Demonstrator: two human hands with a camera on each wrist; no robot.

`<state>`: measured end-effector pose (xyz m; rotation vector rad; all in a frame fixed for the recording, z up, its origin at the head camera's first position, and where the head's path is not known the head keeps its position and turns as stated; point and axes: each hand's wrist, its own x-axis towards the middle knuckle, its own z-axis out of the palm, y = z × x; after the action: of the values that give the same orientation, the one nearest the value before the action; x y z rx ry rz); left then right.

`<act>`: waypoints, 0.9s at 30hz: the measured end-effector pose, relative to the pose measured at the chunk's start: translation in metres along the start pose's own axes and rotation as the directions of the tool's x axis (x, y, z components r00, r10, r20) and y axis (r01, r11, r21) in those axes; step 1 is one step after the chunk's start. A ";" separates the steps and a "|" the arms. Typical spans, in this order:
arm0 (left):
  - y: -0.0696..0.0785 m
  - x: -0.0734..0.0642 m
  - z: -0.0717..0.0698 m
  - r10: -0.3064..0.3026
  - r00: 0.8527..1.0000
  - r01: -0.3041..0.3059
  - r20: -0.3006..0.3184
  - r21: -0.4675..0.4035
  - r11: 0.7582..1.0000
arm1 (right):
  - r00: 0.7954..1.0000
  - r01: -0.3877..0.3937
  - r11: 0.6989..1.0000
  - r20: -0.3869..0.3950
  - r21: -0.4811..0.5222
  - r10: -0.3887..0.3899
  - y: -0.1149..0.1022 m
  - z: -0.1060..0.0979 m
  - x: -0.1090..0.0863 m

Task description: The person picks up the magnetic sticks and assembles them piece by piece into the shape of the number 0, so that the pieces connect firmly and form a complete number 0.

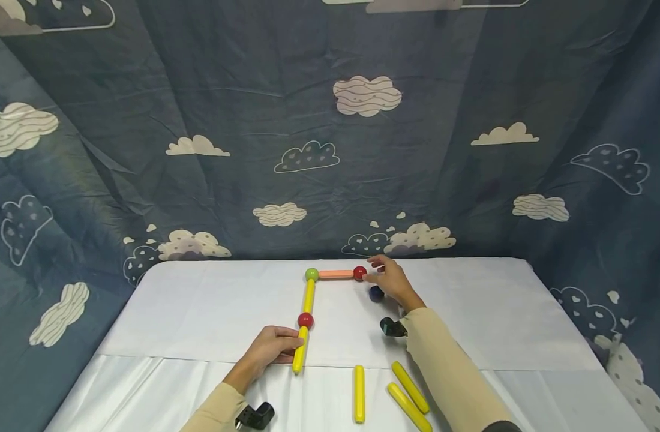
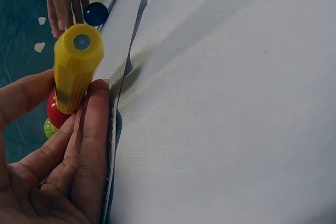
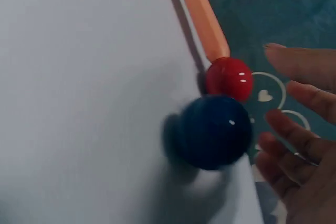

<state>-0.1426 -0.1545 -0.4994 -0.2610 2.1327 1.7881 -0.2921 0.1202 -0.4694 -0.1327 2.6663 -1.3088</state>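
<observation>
My left hand (image 1: 269, 347) pinches a yellow stick (image 1: 299, 357) between thumb and fingers. In the left wrist view a small grey disc shows in the near end of that yellow stick (image 2: 79, 69). Its far end meets a red ball (image 1: 305, 320), from which another yellow stick (image 1: 309, 296) runs to a green ball (image 1: 312, 274). An orange stick (image 1: 335, 275) joins the green ball to a second red ball (image 1: 359, 273). Beside that ball is my right hand (image 1: 393, 281), fingers spread and loosely bent, holding nothing. A dark blue ball (image 3: 216, 132) lies close by.
Several loose yellow sticks lie on the white-covered table (image 1: 200, 312), one upright in view (image 1: 359, 394) and two slanted (image 1: 410, 387) near my right forearm. A dark cloud-print curtain (image 1: 308, 192) hangs along the far edge. Small black cameras (image 1: 257, 415) sit at my wrists.
</observation>
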 end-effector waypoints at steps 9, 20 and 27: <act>-0.001 0.000 -0.001 0.005 1.000 -0.005 -0.003 -0.001 1.000 | 0.990 0.085 0.983 0.127 -0.165 -0.064 0.000 -0.001 -0.025; 0.000 0.000 0.003 0.015 1.000 -0.015 -0.007 0.014 1.000 | 0.997 0.073 0.975 0.039 -0.210 -0.066 0.013 0.012 -0.033; 0.000 -0.001 0.001 0.017 1.000 -0.016 -0.024 0.029 0.999 | 0.993 0.115 0.981 -0.016 -0.159 -0.119 0.015 0.020 -0.038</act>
<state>-0.1419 -0.1535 -0.4996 -0.2601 2.1820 1.7708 -0.2510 0.1196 -0.4894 -0.3000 2.8208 -1.1358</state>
